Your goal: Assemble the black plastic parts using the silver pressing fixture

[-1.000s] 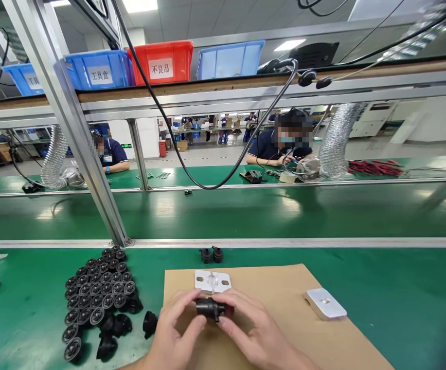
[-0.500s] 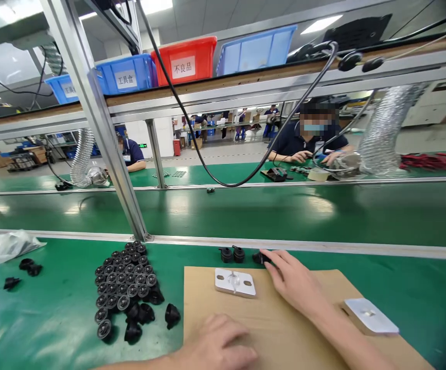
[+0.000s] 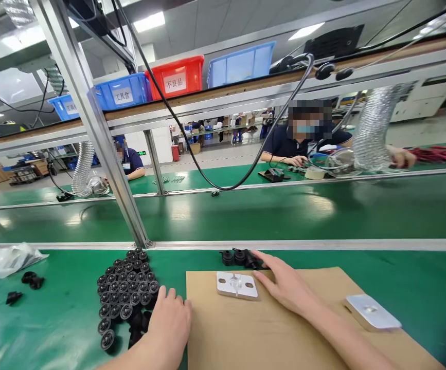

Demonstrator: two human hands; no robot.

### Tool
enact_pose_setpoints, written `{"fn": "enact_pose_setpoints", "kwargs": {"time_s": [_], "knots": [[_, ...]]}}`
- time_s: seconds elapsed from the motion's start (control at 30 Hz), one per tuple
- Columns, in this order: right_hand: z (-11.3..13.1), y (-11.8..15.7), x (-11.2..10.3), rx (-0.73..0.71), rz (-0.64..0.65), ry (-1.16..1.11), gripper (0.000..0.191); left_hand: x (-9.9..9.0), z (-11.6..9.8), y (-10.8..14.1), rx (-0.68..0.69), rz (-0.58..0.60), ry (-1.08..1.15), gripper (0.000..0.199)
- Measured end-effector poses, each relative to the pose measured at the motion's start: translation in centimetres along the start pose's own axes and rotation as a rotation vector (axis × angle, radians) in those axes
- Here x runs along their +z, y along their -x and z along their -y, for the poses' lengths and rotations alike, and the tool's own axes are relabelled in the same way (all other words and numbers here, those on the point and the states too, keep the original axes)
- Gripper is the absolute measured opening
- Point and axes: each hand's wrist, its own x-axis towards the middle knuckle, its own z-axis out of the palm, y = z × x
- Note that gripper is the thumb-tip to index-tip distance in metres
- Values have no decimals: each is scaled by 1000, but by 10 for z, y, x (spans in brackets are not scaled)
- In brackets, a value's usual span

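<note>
Beside the cluster of black round parts [image 3: 124,288], my left hand [image 3: 172,318] hangs over its right edge, fingers curled and pointing away; whatever lies beneath them is hidden. My right hand [image 3: 280,282] reaches past the cardboard's far edge, with thumb and fingertips around a black part [image 3: 250,259]. That part sits beside two upright black parts [image 3: 233,257] in a short row. Between my hands, a silver metal block [image 3: 237,285] with two slots lies on the brown cardboard [image 3: 223,329]. Another silver block [image 3: 373,312] rests near the cardboard's right edge.
A few loose black parts [image 3: 33,280] and a clear plastic bag [image 3: 10,259] lie at the left. A metal post [image 3: 110,154] rises behind the cluster. Blue and red bins [image 3: 176,77] stand on the shelf. Two people sit across the green line.
My left hand has moved left from above the cardboard to the black cluster. My right hand has shifted slightly left, bringing its black part up to the other two.
</note>
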Motion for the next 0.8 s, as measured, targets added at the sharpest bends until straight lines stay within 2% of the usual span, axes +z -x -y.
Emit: {"fn": "enact_pose_setpoints", "kwargs": {"time_s": [0.13, 0.27, 0.33, 0.4, 0.53, 0.67, 0.73, 0.8], "knots": [[10, -4, 3, 14, -59, -29, 54, -4, -3, -1, -10, -3, 4, 39], [14, -9, 3, -3, -124, -44, 41, -15, -1, 1, -28, -9, 19, 48], [14, -11, 0, -2, -162, -39, 36, -16, -3, 0, 6, -9, 84, 52], [14, -12, -4, -10, -203, -27, 33, -12, -9, -2, 77, -14, 237, 52], [18, -12, -11, -51, -259, 11, 33, 4, -25, -7, 217, -13, 613, 40], [22, -12, -9, -88, -276, 16, 38, 18, -34, -13, 302, -44, 843, 46], [22, -12, -7, -101, -271, 1, 39, 25, -35, -16, 301, -84, 941, 47], [21, -12, -6, -115, -262, -18, 39, 33, -36, -19, 221, -88, 1057, 51]]}}
